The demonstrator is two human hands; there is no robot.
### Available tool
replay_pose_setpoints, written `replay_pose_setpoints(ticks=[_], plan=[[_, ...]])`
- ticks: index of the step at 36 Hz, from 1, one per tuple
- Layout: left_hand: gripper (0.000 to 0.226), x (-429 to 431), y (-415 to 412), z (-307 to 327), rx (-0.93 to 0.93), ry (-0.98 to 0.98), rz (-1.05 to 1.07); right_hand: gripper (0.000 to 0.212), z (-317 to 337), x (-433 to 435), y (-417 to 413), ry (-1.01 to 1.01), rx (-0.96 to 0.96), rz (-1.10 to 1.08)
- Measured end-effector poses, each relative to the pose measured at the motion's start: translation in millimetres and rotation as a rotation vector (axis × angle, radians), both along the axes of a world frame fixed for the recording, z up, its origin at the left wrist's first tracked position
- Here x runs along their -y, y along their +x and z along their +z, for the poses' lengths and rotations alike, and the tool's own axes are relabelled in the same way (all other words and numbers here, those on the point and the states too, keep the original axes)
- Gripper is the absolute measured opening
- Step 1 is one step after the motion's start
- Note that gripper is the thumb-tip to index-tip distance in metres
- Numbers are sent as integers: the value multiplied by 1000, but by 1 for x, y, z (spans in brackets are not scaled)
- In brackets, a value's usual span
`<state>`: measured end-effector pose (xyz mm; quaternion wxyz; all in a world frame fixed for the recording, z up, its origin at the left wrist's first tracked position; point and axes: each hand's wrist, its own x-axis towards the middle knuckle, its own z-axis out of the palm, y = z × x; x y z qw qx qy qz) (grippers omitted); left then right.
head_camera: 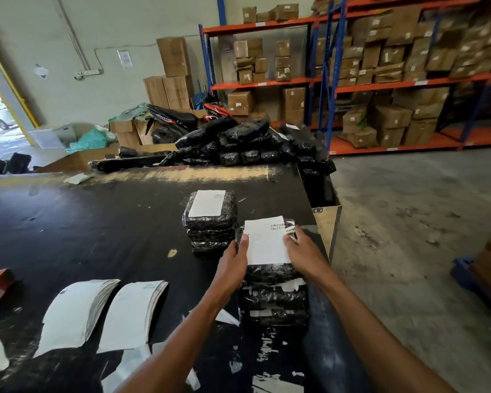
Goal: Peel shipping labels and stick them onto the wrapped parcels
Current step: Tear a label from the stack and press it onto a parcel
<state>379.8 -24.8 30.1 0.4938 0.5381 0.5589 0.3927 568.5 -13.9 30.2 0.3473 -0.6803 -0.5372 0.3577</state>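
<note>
Both hands flank the white rectangular paper shipping label (267, 245) on the top black plastic-wrapped parcel (272, 272) of the near stack.

I note the label lying flat, long axis running away from me, with the left hand (238, 252) at its left edge and the right hand (305, 251) at its right, equally near. Left thumb on the label, fingers gripping the parcel's side; right fingers bent over the edge, pinching or pressing I cannot tell. The stack stands at the black table (125, 222)'s right edge. Barcode and print at the far corner: unreadable.
</note>
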Motion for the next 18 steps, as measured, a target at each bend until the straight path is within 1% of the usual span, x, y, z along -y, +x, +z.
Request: replay_pose_setpoints(ticks=[3, 4, 7, 8, 13, 15, 17, 18], plan=[[98, -18, 1, 16, -9, 54, 15, 58, 16, -16, 1, 36, 28, -1], [95, -25, 3, 26, -7, 71, 15, 58, 23, -25, 2, 52, 26, -1], [63, -49, 7, 53, -14, 118, -9, 61, 40, -50, 4, 92, 2, -13], [57, -61, 7, 61, -24, 118, -11, 62, 45, -60, 4, 99, -11, -19], [44, -113, 16, 71, -21, 90, -4, 64, 52, -107, 9, 62, -34, -21], [43, -129, 20, 62, 1, 55, -19, 68, 39, -131, 14, 44, -38, -29], [51, -142, 24, 41, 2, -8, -25, 69, 19, -150, 20, 22, -30, -33], [56, -147, 26, 31, -3, -39, -18, 66, 11, -157, 20, 9, -19, -35]])
